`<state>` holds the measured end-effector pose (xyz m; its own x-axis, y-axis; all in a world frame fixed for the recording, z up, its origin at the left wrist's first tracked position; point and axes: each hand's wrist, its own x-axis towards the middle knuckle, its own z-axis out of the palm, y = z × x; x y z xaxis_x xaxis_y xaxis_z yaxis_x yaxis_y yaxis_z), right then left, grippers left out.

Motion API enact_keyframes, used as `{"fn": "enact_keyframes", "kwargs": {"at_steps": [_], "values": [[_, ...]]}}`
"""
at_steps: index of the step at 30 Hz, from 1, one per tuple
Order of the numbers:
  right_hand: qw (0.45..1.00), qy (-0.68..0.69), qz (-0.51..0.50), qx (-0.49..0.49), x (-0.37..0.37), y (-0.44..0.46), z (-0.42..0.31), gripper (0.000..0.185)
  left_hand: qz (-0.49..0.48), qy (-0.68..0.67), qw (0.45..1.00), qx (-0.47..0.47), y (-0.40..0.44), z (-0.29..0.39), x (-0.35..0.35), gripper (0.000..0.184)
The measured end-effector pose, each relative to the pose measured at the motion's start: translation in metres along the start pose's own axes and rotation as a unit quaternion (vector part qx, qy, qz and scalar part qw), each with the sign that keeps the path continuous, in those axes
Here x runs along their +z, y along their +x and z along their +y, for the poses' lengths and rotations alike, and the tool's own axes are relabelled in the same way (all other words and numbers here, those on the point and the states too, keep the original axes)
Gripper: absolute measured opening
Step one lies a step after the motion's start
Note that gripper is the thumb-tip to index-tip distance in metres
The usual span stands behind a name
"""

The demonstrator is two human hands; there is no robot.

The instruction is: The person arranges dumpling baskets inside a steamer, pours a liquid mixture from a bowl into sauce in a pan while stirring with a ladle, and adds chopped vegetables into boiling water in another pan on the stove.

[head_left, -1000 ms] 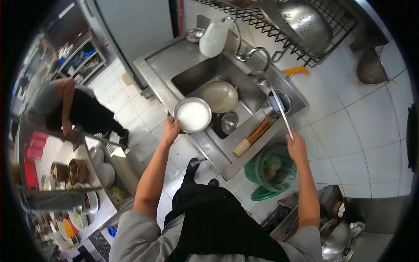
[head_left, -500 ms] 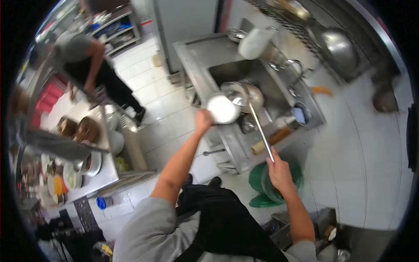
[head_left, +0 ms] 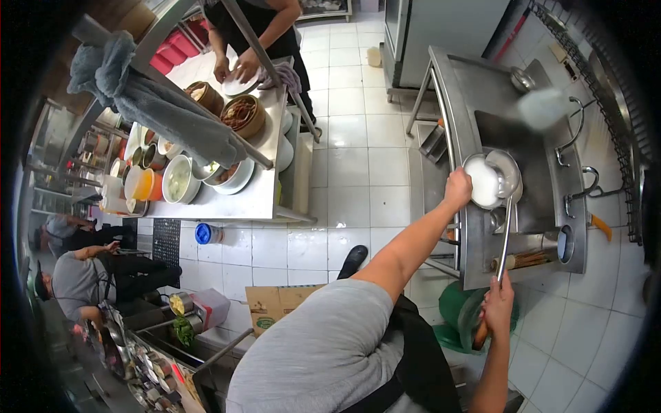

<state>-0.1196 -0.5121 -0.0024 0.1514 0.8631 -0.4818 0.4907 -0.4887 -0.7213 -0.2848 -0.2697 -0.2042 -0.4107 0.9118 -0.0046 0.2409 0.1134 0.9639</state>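
Holding a white-filled metal bowl [head_left: 483, 183], the left hand [head_left: 458, 189] is ahead of the right hand [head_left: 498, 303], which clasps a long-handled ladle [head_left: 507, 234].

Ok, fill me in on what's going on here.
Someone's left hand holds a metal bowl of something white at the edge of the sink. Their right hand grips a long-handled ladle, its scoop right by the bowl; whether they touch is unclear. Across the aisle, a co-worker's hands are at a white plate near a round basket.
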Motion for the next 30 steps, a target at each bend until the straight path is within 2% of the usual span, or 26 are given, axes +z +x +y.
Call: {"fn": "enact_keyframes", "kwargs": {"at_steps": [1,4,5,6,7,8,9,10,11,12,13,14,16,18,19,22,23,26,30], "values": [[0.999,0.049,-0.014,0.018,0.000,0.000,-0.002,0.052,-0.003,0.000,1.000,0.002,0.001,0.000,0.001,0.020],[0.984,0.153,-0.067,0.059,-0.008,0.002,-0.004,0.046,-0.066,0.076,0.982,0.162,0.023,-0.048,0.025,0.019],[0.980,0.178,-0.068,0.051,-0.007,-0.001,-0.007,0.042,-0.024,0.243,0.930,0.275,0.031,-0.072,0.039,0.014],[0.972,0.209,-0.084,0.060,-0.011,-0.003,-0.007,0.042,-0.054,0.221,0.946,0.232,0.025,-0.052,0.021,0.010],[0.963,0.242,-0.096,0.068,-0.013,-0.001,-0.006,0.042,-0.070,0.212,0.943,0.247,0.021,-0.032,0.001,0.010],[0.960,0.253,-0.091,0.071,-0.014,-0.001,-0.004,0.042,-0.007,0.184,0.932,0.311,0.030,-0.054,0.013,0.012],[0.961,0.255,-0.095,0.056,-0.016,-0.007,-0.007,0.042,-0.029,0.151,0.919,0.364,0.034,-0.046,0.003,0.011],[0.951,0.285,-0.086,0.084,-0.017,-0.009,-0.008,0.044,-0.095,0.175,0.907,0.371,0.038,-0.034,-0.007,0.008],[0.947,0.295,-0.083,0.097,-0.019,-0.006,-0.004,0.042,-0.115,0.167,0.895,0.397,0.042,-0.033,-0.011,0.009],[0.939,0.317,-0.077,0.106,-0.022,-0.010,-0.006,0.041,-0.119,0.062,0.976,0.173,0.033,-0.013,-0.016,0.017],[0.931,0.337,-0.077,0.113,-0.024,-0.012,-0.009,0.039,-0.123,0.062,0.978,0.158,0.045,-0.041,-0.003,0.026],[0.924,0.356,-0.078,0.118,-0.024,-0.012,-0.012,0.038,-0.147,0.021,0.985,0.089,0.049,-0.048,0.000,0.028],[0.944,0.307,-0.073,0.094,-0.027,-0.011,-0.015,0.037,-0.094,0.106,0.970,0.196,0.041,-0.028,-0.012,0.029],[0.967,0.238,-0.073,0.058,-0.029,-0.012,-0.016,0.038,-0.150,0.024,0.984,0.097,0.048,-0.039,-0.007,0.030],[0.973,0.223,-0.051,0.040,-0.027,-0.014,-0.016,0.042,-0.134,0.064,0.975,0.163,0.027,0.005,-0.031,0.030],[0.994,0.105,0.002,0.021,-0.027,-0.016,-0.017,0.048,-0.177,-0.046,0.983,0.037,0.024,0.008,-0.027,0.032],[0.992,0.001,0.058,-0.109,-0.023,-0.010,-0.004,0.052,-0.179,-0.051,0.982,0.026,0.023,0.009,-0.026,0.032],[0.979,-0.090,0.090,-0.158,-0.020,-0.004,0.000,0.053,-0.179,-0.052,0.982,0.010,0.015,0.020,-0.028,0.031],[0.977,-0.175,0.079,-0.093,-0.006,0.007,0.012,0.056,-0.158,-0.006,0.986,0.049,0.020,0.013,-0.024,0.031]]}}
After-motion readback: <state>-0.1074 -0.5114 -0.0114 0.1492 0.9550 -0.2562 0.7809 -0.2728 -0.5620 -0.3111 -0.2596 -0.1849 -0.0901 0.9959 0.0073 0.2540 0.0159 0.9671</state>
